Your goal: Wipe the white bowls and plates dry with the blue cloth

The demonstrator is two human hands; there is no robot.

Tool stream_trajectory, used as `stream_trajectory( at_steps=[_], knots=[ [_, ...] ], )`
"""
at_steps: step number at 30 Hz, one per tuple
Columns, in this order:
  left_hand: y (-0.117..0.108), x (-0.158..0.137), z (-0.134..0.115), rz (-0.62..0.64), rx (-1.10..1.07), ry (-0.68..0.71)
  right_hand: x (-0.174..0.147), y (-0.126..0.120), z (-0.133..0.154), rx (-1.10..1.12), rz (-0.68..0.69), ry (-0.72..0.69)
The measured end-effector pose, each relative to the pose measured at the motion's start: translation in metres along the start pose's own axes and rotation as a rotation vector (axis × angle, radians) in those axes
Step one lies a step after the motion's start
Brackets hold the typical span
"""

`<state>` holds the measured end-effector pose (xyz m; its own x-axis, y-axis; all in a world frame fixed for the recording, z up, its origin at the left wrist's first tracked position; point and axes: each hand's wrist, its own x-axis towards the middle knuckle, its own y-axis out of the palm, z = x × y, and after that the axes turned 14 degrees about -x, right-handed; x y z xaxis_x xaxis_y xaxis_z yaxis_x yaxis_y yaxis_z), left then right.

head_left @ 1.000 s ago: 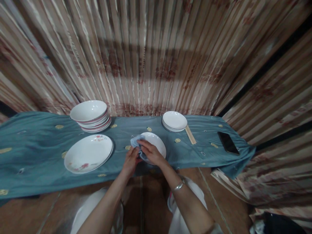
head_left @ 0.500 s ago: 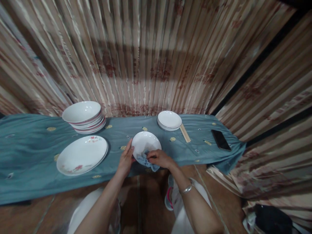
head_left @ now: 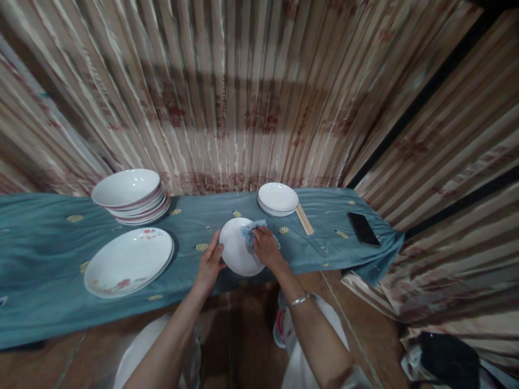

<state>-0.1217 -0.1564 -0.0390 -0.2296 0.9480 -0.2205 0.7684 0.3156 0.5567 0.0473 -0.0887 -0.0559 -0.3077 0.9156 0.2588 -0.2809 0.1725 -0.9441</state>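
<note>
A small white plate (head_left: 237, 254) with a thin dark rim is held over the front part of the table. My left hand (head_left: 211, 262) grips its left edge, thumb on top and fingers beneath. Bunched in my right hand (head_left: 266, 248) is a light blue cloth (head_left: 248, 231), pressed on the plate's upper right area. Behind, to the right, stands a stack of small white plates (head_left: 279, 197). Several wooden chopsticks (head_left: 305, 220) lie beside that stack.
Left on the blue tablecloth (head_left: 48, 259) are stacked bowls (head_left: 127, 189) and large oval floral plates (head_left: 130, 262). A black phone (head_left: 364, 229) lies at the right end. Pleated curtains (head_left: 227, 108) hang directly behind the table. A dark bag-like item (head_left: 448, 359) is low right.
My right hand has moved the cloth from the plate's lower edge up to its upper right side. My left hand keeps its hold. The view has shifted slightly.
</note>
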Motion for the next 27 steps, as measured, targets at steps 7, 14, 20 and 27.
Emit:
stream_trajectory(
  at_steps=[7,14,20,27],
  knots=[
    [-0.002,0.001,0.004,-0.004,-0.023,-0.015,0.016,0.021,0.014,0.200,-0.047,0.054],
    [-0.004,0.000,0.005,0.021,-0.044,-0.012,0.023,0.023,0.027,0.398,-0.042,-0.023],
    [-0.005,-0.001,0.005,0.014,-0.053,-0.024,0.017,0.015,0.043,0.594,-0.010,-0.139],
    [-0.004,-0.002,0.006,0.002,-0.095,-0.046,0.003,0.002,0.046,0.872,0.174,-0.188]
  ],
)
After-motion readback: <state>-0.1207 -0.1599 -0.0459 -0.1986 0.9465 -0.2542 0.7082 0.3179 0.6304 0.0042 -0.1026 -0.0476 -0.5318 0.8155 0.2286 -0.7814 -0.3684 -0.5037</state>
